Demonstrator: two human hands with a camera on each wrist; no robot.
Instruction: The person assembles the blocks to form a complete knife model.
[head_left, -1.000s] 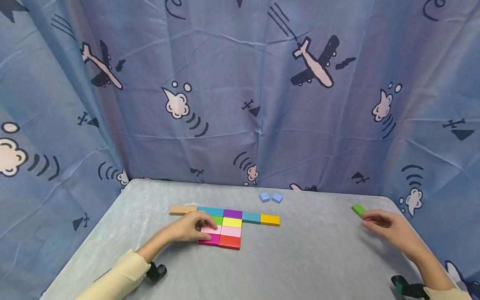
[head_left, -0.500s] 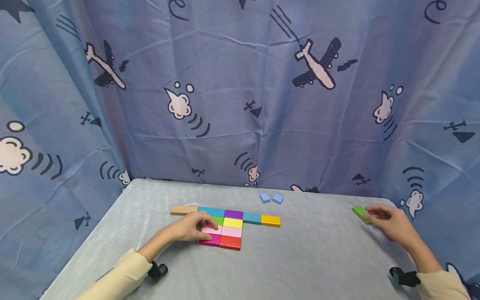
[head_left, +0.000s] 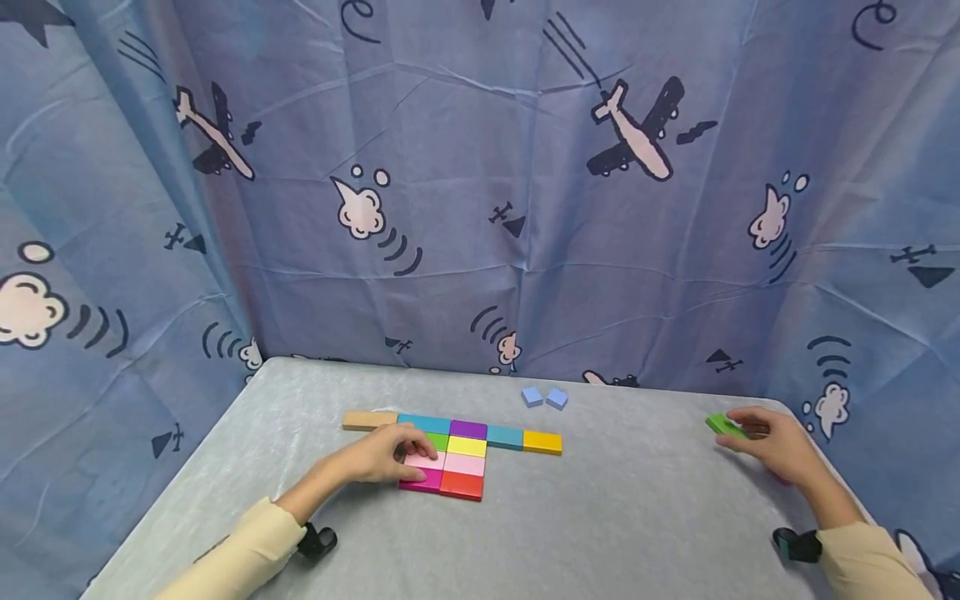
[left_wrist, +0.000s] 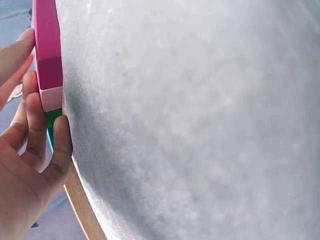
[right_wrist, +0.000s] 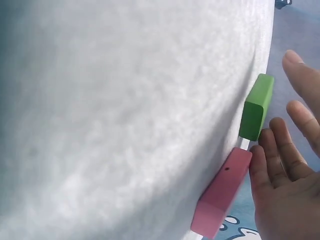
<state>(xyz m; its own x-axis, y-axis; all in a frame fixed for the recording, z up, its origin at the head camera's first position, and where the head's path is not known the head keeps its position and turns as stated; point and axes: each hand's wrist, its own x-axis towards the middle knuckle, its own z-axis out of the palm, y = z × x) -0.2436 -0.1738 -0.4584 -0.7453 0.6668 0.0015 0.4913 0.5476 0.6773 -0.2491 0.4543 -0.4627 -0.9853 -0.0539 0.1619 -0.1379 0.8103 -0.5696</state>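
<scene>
In the head view my left hand [head_left: 375, 454] rests at the left side of a flat group of coloured blocks. Its thumb lies by the magenta block [head_left: 426, 482], and its fingers are over the pink block [head_left: 420, 461]. At the table's far right my right hand [head_left: 776, 446] is over a green block [head_left: 717, 422], thumb and fingers spread to either side of it. The right wrist view shows the fingers apart from that green block [right_wrist: 257, 107]. A pink-red block [right_wrist: 222, 192] lies under this hand, near its fingertips, mostly hidden in the head view.
Red [head_left: 461, 486], yellow [head_left: 467, 447] and purple [head_left: 468, 429] blocks belong to the group. A wooden block [head_left: 363, 420] and an orange-yellow block [head_left: 542, 442] end its back row. Two small light-blue blocks [head_left: 532, 397] sit farther back. A patterned curtain [head_left: 480, 208] hangs behind the table.
My right hand has shifted slightly left and away from me, from the near end of the green block to over it. The left hand stays put.
</scene>
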